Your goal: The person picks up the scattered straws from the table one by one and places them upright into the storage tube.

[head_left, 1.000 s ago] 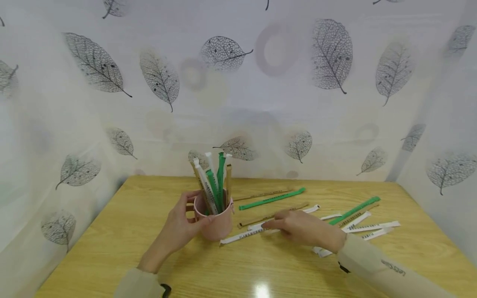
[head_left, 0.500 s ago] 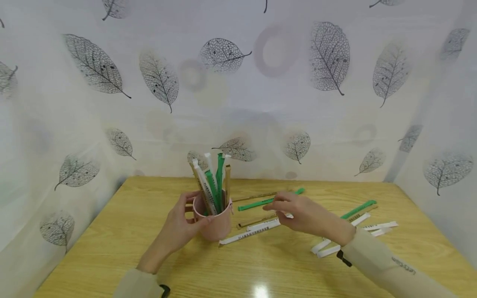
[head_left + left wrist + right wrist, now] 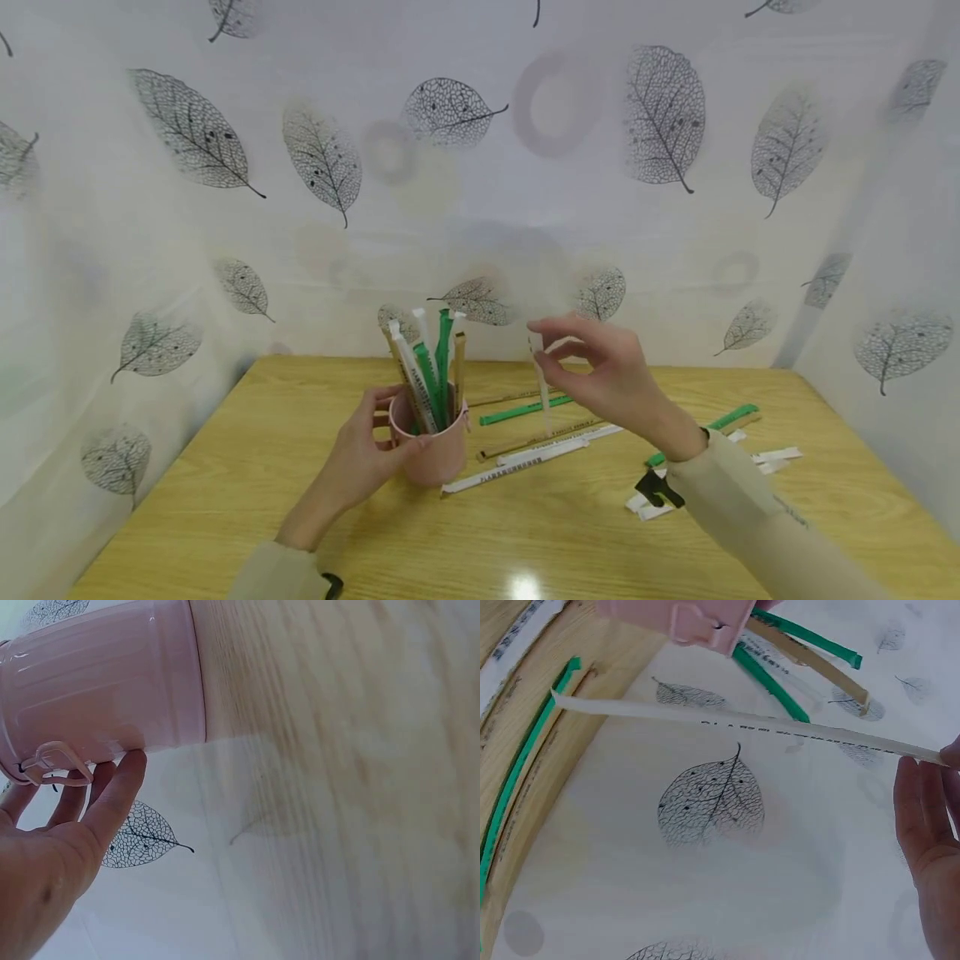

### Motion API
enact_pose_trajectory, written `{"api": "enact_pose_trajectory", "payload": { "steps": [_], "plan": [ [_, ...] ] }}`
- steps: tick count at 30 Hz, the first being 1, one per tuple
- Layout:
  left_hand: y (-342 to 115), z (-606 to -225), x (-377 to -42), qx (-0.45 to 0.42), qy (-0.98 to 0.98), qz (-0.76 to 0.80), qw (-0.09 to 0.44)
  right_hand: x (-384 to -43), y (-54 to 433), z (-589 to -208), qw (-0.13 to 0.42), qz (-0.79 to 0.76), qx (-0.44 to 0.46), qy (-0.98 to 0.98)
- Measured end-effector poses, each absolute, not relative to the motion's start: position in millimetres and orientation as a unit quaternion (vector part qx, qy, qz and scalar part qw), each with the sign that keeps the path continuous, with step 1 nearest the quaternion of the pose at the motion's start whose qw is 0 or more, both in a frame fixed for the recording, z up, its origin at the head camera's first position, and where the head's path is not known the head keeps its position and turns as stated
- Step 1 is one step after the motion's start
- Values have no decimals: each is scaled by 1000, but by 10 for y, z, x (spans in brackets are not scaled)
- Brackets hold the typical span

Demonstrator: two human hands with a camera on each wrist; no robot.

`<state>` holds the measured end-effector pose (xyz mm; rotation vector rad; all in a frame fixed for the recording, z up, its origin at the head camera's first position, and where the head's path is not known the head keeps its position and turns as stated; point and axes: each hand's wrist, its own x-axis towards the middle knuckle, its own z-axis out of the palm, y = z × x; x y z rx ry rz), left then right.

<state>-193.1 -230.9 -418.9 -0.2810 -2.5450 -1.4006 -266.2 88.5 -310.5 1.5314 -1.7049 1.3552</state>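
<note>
My left hand (image 3: 360,454) grips a small pink bucket (image 3: 438,462) at its left side, thumb in front and fingers behind. The bucket stands upright on the table; its wire side handle (image 3: 64,761) shows in the left wrist view. Several paper-wrapped straws lean in it, including a green straw (image 3: 442,358) and a brown straw (image 3: 460,367). Right of the bucket, my right hand (image 3: 611,371) pinches a white wrapped straw (image 3: 544,392) near its top between thumb and fingertips. That straw hangs almost upright above the table; in the right wrist view its printed length shows.
Between the hands lie more wrapped straws: a green one (image 3: 517,412), a brown one (image 3: 502,448) and a white one (image 3: 510,469). Another group with a green straw (image 3: 738,417) lies at the right, partly behind my sleeve. A leaf-patterned cloth (image 3: 480,192) stands behind the wooden table (image 3: 420,550).
My right hand has picked a white straw up from the table, raised it and turned it from lying flat to nearly upright. The left hand and bucket stay in place.
</note>
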Motion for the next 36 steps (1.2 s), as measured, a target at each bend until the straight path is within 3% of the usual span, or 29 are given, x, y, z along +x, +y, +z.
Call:
{"api": "enact_pose_trajectory", "payload": {
  "steps": [19,36],
  "plan": [
    [-2303,-4171,-1902,-90,-863,-485,108,-2636,412,-2738,277,647,486,-518],
    [-2304,-4158,-1930,-80,-867,-481,98,-2728,138,-2985,200,622,480,-585]
  ]
}}
